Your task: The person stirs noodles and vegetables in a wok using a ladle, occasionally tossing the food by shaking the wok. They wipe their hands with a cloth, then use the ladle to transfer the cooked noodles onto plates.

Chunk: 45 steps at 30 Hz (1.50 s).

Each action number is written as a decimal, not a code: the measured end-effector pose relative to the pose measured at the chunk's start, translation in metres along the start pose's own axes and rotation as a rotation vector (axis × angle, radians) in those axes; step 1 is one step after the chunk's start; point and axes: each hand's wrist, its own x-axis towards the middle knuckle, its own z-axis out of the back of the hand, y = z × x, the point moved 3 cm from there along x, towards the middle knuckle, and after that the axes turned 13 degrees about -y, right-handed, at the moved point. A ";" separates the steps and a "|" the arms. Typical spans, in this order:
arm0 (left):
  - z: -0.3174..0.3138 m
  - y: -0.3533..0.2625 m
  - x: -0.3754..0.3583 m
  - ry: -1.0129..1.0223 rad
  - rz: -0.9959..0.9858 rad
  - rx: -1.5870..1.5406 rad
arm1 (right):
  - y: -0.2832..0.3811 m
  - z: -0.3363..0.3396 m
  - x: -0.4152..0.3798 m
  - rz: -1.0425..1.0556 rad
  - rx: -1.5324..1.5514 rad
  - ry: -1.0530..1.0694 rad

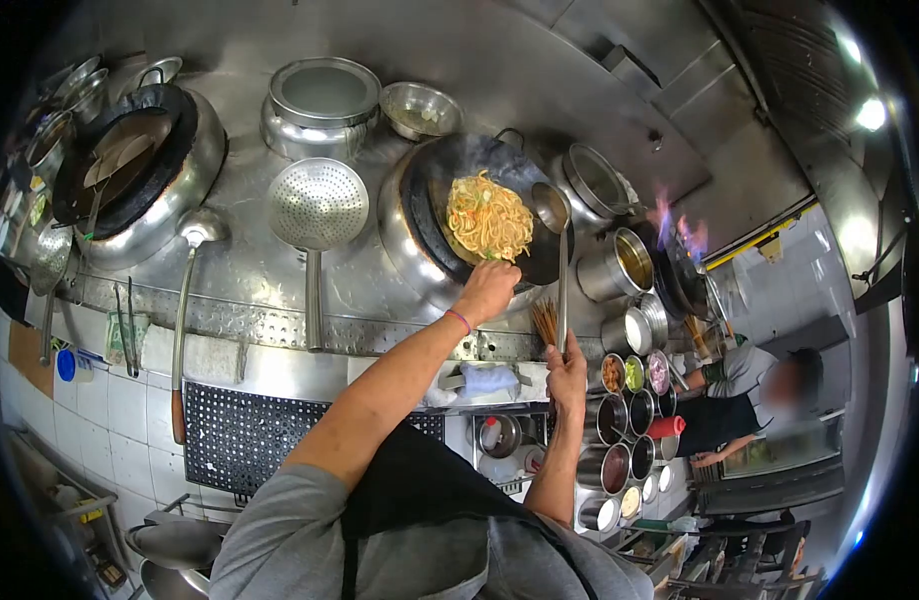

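My left hand (490, 289) is closed at the near rim of a black wok (435, 185), apparently on its near handle, which the fingers hide. Fried noodles (488, 217) with bits of green lie in the wok, and faint steam rises. My right hand (568, 375) is wrapped around the long handle of a metal ladle (551, 207), whose bowl hangs over the wok's right side. Beside that hand, a bamboo wok brush (546, 318) stands bristles up. A folded blue cloth (489, 379) lies on the front ledge between my arms.
A perforated strainer (320, 205), a lidded pot (324, 100) and another ladle (202, 228) are on the steel stove left of the wok. A second wok (75, 165) stands farther left. Flames (685, 230) rise at right. Seasoning containers (612, 468) and a co-worker (725, 395) are at right.
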 end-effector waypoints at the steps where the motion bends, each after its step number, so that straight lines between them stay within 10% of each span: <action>1: 0.000 0.000 0.001 0.000 -0.002 0.000 | 0.010 -0.001 0.000 -0.154 -0.006 0.017; 45: -0.002 0.000 -0.002 -0.023 -0.009 0.007 | 0.007 -0.020 0.033 -0.356 0.087 0.020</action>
